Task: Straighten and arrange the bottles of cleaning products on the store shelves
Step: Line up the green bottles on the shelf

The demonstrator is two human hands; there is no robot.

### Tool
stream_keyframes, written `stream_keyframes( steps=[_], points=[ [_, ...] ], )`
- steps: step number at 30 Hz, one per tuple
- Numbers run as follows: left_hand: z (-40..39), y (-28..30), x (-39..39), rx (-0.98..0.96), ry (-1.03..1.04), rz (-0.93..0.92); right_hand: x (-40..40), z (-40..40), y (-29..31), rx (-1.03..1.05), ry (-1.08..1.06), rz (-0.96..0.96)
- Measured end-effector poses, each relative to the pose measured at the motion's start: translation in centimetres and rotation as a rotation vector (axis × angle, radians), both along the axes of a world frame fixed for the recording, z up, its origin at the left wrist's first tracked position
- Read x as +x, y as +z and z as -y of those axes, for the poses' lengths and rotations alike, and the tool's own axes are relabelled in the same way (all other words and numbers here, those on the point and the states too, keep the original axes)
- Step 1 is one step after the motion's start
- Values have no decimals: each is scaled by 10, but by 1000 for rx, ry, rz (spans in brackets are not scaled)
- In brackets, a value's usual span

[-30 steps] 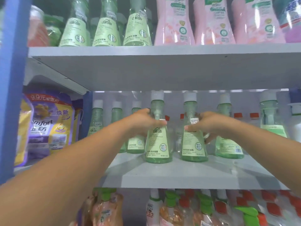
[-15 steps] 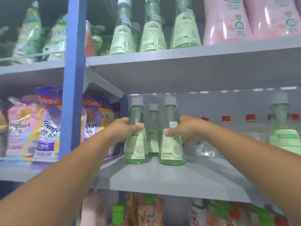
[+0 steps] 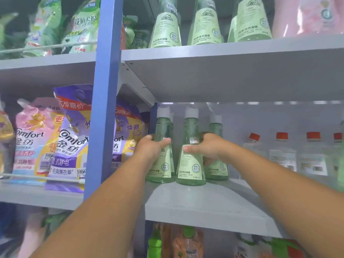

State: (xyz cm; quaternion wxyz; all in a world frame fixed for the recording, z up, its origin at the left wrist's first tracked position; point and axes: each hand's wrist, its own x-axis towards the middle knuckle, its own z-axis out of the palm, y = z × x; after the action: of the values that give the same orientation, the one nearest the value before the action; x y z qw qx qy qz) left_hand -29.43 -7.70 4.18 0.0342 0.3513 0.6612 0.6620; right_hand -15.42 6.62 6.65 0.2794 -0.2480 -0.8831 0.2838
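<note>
On the middle shelf (image 3: 204, 202), left end: two green laundry-gel bottles stand upright side by side at the front, with a third green bottle (image 3: 216, 164) just behind and to their right.
Left hand (image 3: 150, 149): grasps the left green bottle (image 3: 162, 170) at the shoulder, thumb across the front above the label, fingers round the far side.
Right hand (image 3: 206, 148): grasps the right green bottle (image 3: 190, 164), thumb pressed on the front at the label's upper edge, fingers wrapped behind.
Bottle features: white caps, pale green labels; a small price sticker sits on the neck of the right one.
Neighbours to the right: clear bottles with red caps (image 3: 283, 155), standing in a row, well apart from the held pair.
Upper shelf (image 3: 223, 53): three more green bottles (image 3: 206, 25) of the same kind, beside a pink container (image 3: 307, 17).
Blue upright post (image 3: 106, 101): divides the bays, just left of the held bottles.
Left bay: Comfort softener pouches (image 3: 72, 142), purple and pink, behind a thin rail.
Lower shelf: blurred bottles with green caps (image 3: 155, 243).
</note>
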Motion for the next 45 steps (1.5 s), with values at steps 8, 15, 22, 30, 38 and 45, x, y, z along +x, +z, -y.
stream_keyframes(
  steps=[8, 15, 22, 30, 38, 45],
  points=[
    [22, -14, 24, -559, 186, -169, 5, 4, -26, -75, 44, 143],
    [21, -15, 18, -686, 208, -229, 5, 11, -38, -78, 93, 138],
    [26, -7, 31, -728, 243, -301, 0, 14, -38, -49, 65, 163],
    [17, -17, 11, -660, 212, -199, 9, 28, -35, 34, -16, 145],
    [11, -20, 4, -631, 219, -193, 11, 38, -32, 36, -54, 185],
    [8, -19, 10, -444, 237, -167, 37, 55, -27, 154, -165, 238]
  ],
)
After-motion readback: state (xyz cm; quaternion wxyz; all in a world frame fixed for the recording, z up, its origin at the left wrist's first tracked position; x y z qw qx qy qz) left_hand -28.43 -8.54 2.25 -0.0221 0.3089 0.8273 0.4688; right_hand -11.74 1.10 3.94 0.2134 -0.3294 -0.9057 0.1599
